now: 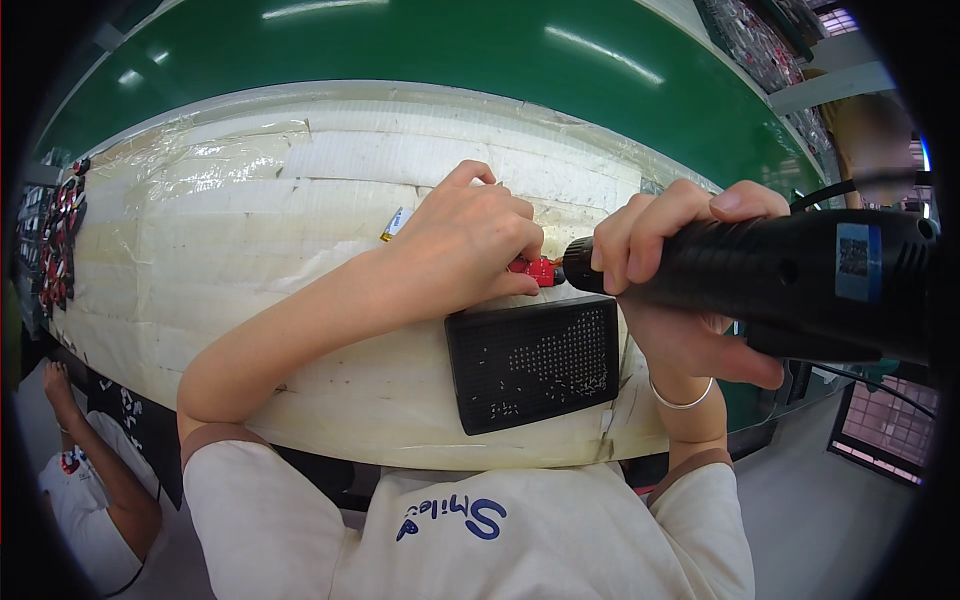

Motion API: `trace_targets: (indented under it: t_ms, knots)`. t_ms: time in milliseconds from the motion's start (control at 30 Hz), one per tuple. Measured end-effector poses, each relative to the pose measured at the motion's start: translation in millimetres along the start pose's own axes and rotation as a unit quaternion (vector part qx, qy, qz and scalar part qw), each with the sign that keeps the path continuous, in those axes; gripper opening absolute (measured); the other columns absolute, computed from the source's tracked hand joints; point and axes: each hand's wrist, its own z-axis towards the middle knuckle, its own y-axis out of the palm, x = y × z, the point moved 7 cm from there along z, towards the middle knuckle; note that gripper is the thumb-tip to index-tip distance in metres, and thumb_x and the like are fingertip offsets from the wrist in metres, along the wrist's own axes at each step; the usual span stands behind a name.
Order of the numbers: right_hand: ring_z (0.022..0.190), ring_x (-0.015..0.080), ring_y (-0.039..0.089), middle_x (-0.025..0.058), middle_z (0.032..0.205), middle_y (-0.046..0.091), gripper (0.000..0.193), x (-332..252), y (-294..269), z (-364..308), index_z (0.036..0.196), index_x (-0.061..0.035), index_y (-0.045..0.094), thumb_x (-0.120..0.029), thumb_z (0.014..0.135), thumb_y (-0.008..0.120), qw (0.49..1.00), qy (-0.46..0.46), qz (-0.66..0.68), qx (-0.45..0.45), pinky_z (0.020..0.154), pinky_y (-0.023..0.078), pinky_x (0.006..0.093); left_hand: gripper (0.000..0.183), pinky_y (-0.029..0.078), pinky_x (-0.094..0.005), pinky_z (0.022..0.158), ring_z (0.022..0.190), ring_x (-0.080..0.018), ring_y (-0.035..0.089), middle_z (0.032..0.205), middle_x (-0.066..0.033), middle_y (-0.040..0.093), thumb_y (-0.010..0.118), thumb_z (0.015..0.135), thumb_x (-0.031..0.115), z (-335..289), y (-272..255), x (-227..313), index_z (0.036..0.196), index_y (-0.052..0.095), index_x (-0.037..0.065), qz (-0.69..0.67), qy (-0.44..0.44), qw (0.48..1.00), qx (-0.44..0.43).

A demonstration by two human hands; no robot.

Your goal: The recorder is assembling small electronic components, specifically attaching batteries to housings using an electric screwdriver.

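My right hand (655, 250) is wrapped round a thick black electric screwdriver (770, 270), which lies nearly level with its collar toward the left. Just beyond that collar, my left hand (465, 235) grips a small red part (541, 271) with its fingertips; the fingers cover much of it. The screwdriver's tip meets or nearly meets the part, but I cannot tell if they touch. Below both hands lies a black tray (470, 380) with rows of small silver screws set in it and more strewn loosely. A small silver-blue pouch with a yellow end (396, 224) lies behind my left wrist.
Pale, taped sheeting (240, 230) covers the worktop, with a green surface (430, 45) beyond it. Many red and black parts (62, 235) are heaped at the far left. Another person's arm (100, 475) shows at lower left. A black cable (850, 187) runs by the screwdriver.
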Motion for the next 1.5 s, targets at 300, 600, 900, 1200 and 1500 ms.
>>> trace_targets:
  t_ms: [300, 600, 900, 1200, 1500]
  knots:
    - [0.052, 0.0183, 0.05, 0.0081, 0.069, 0.047, 0.09, -5, -1, -4, 0.114, -0.0115, 0.032, -0.082, 0.059, 0.046, 0.999, -0.039, -0.002, -0.022, 0.05, 0.045, 0.0315, 0.016, 0.033, -0.0362, 0.093, 0.073, -0.0175, 0.055, 0.07, -0.0025, 0.058, 0.071, 0.07, 0.022, 3, 1, 2, 0.073, 0.063, 0.008, 0.0, 0.005, 1.0, 0.005]
    - [0.052, 0.0188, 0.049, 0.0071, 0.069, 0.047, 0.087, -11, 4, -9, 0.114, -0.0137, 0.033, -0.081, 0.06, 0.048, 0.994, -0.081, 0.009, -0.068, 0.05, 0.044, 0.0322, 0.021, 0.034, -0.0361, 0.093, 0.072, -0.018, 0.056, 0.07, -0.0029, 0.058, 0.072, 0.07, 0.027, 0, 2, -1, 0.072, 0.064, 0.007, 0.017, 0.009, 1.0, 0.017]
    - [0.06, 0.0275, 0.052, 0.0148, 0.075, 0.051, 0.068, -10, 12, -19, 0.113, -0.0122, 0.035, -0.056, 0.071, 0.064, 0.991, -0.063, 0.09, -0.076, 0.059, 0.045, 0.0399, 0.023, 0.036, -0.0357, 0.091, 0.069, -0.021, 0.057, 0.067, -0.0052, 0.059, 0.073, 0.068, 0.028, -7, 4, -5, 0.07, 0.065, 0.006, 0.02, -0.004, 1.0, 0.008]
    - [0.05, 0.0225, 0.05, 0.0124, 0.069, 0.051, 0.089, 4, 2, -4, 0.113, -0.0079, 0.032, -0.074, 0.059, 0.056, 0.989, -0.078, 0.109, -0.06, 0.049, 0.046, 0.034, 0.023, 0.037, -0.035, 0.088, 0.068, -0.0212, 0.056, 0.065, -0.0055, 0.059, 0.073, 0.067, 0.027, -2, 6, -1, 0.069, 0.065, 0.006, 0.031, 0.001, 1.0, 0.003]
    - [0.052, 0.0162, 0.049, 0.0089, 0.069, 0.046, 0.089, -3, -6, 11, 0.118, -0.0079, 0.032, -0.081, 0.067, 0.039, 0.988, -0.107, 0.08, -0.078, 0.05, 0.044, 0.0296, 0.021, 0.037, -0.0363, 0.088, 0.071, -0.0209, 0.057, 0.071, -0.005, 0.058, 0.07, 0.071, 0.024, 1, 0, 5, 0.077, 0.063, 0.006, 0.032, 0.008, 0.999, 0.022]
